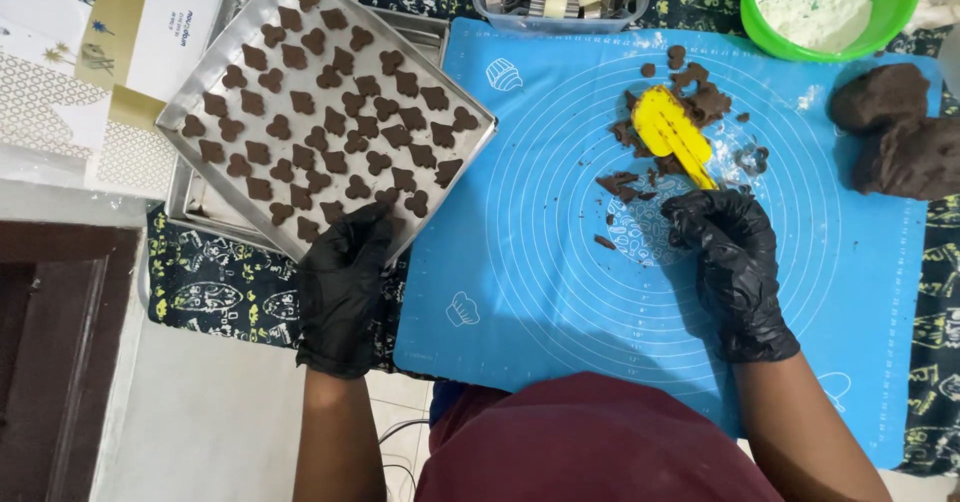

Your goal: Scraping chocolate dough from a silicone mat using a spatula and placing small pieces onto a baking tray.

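Covering most of the table, blue baking mat (560, 292); metal tray (190, 112) of dark cookie cutouts (330, 112) at its left edge, tilted. Left hand (345, 287), black glove, grips the tray's near corner. Right hand (735, 262) closed on yellow scraper (670, 132), blade among dough scraps (700, 97) mid-mat.

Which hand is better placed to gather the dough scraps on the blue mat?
Right. The right hand holds the yellow scraper right among the dough scraps, while the left hand grips the near corner of the baking tray.
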